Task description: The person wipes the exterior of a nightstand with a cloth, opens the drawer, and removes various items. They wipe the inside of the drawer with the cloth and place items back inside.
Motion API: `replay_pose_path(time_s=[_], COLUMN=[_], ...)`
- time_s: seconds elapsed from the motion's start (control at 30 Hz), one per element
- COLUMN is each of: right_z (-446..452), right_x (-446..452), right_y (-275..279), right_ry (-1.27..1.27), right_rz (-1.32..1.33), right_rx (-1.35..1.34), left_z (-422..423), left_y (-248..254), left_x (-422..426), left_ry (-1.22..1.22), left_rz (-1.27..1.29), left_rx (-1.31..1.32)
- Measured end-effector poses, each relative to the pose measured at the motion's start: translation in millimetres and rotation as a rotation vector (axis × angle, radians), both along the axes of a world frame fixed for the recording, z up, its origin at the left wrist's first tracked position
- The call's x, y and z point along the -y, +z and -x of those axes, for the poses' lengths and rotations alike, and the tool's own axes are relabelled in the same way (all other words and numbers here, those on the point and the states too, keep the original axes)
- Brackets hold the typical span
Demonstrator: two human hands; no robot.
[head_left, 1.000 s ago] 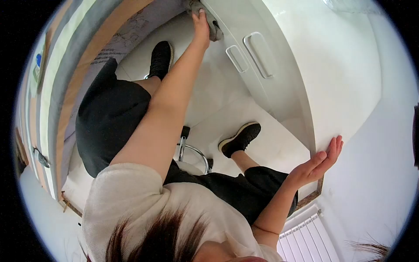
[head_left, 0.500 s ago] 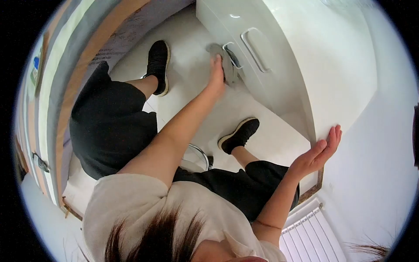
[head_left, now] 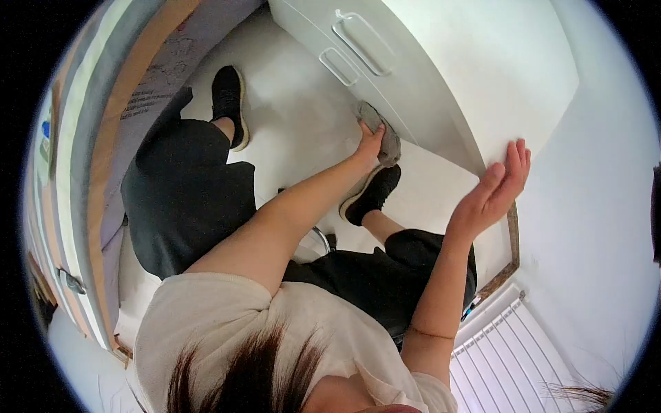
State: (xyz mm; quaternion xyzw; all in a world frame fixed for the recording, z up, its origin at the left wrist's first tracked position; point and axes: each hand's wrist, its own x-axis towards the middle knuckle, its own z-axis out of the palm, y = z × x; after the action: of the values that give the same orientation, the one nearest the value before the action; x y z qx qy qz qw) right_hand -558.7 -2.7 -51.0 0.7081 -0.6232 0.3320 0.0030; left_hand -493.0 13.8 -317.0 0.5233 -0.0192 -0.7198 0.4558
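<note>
My left hand [head_left: 372,141] is closed around a grey cloth [head_left: 390,146]. The bunched cloth is by the lower front of a white drawer cabinet [head_left: 427,103], just beyond my right shoe; whether it touches the panel I cannot tell. Two metal handles, a larger one [head_left: 358,47] and a smaller one [head_left: 329,67], are on the cabinet front, up and left of the cloth. My right hand [head_left: 492,193] is open with fingers stretched and thumb apart, by the near corner of the white cabinet top [head_left: 496,76]. It holds nothing; contact with the top is unclear.
A bed with a striped cover [head_left: 103,158] runs along the left side. My black shoes [head_left: 228,103] stand on the pale floor, with a chrome chair leg [head_left: 321,239] between my legs. A white radiator [head_left: 513,351] is at the lower right beside the wall.
My left hand has moved the cloth from the smaller handle down and right along the cabinet front, towards my right shoe. The view has shifted slightly. My right hand stays open near the corner.
</note>
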Motion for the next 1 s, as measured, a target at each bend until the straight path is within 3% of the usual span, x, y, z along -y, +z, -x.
replay_pose_path(time_s=[0.1, 0.2, 0.5, 0.53, 0.63, 0.73, 0.8, 0.9, 1.0], right_z=[3, 5, 8, 9, 15, 22, 21, 1, -29], right_x=[-1, -2, -4, -5, -3, -10, -23, -57, -79], right_y=[1, 1, 1, 1, -2, 5, 10, 25, 21], right_ry=[0.010, 0.036, 0.063, 0.065, 0.090, 0.093, 0.034, 0.228, 0.305], right_rz=[0.004, 0.003, 0.051, 0.059, 0.058, 0.034, 0.073, 0.052, -0.061], right_rx=[0.000, 0.007, 0.010, 0.008, 0.038, 0.149, 0.223, -0.033, 0.265], left_z=[15, 16, -38, -39, -38, -44, -54, -81, -95], left_y=[-4, 9, 144, 163, 193, 236, 240, 252, 269], left_x=[-6, -5, 5, 2, -22, -35, -37, -38, -49], left_ry=[-0.044, -0.036, 0.033, -0.014, -0.289, -0.344, -0.268, -0.208, -0.265], left_rz=[-0.096, -0.145, 0.271, 0.202, 0.380, 0.542, 0.501, 0.618, 0.712], left_rx=[-0.246, -0.306, 0.099, 0.149, 0.217, -0.087, -0.113, -0.306, -0.368])
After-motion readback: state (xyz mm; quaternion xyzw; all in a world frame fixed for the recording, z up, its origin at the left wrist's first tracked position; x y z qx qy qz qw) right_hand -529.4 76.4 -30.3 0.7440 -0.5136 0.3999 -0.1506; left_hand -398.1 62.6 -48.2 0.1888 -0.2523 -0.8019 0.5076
